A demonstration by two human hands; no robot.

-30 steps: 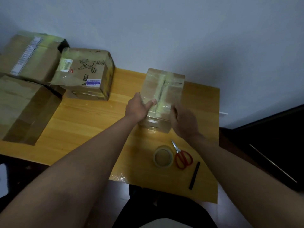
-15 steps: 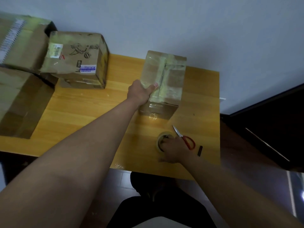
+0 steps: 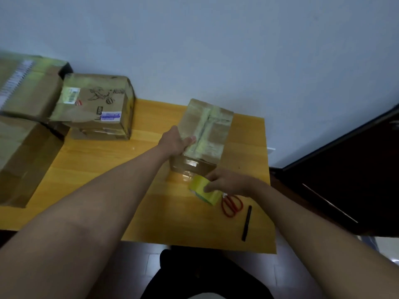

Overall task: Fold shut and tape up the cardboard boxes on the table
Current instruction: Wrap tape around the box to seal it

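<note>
Box in hand (image 3: 206, 134) sits near the table's (image 3: 97, 169) far-right corner, flaps down, centre seam already glossy with tape. Its long axis runs from the near edge toward the far edge, tilted slightly right.

Left hand (image 3: 176, 142) grips the box's left top edge, thumb lying on the top face, pinning it.

Right hand (image 3: 228, 183) holds the yellow tape roll (image 3: 204, 192), fingers wrapped over it, lifted just off the table, directly in front of the box's near end face. Can't tell whether a tape end is peeled free.

Key relation: roll is at the near end of the seam, so my guess is the next strip starts on that near face and runs away along the seam.

Scissors (image 3: 232, 205) and a black pen (image 3: 246, 223) lie just right of the roll, near the right edge. Printed box (image 3: 97, 108) stands by the far edge left of centre; more boxes (image 3: 23, 130) crowd the left edge.
</note>
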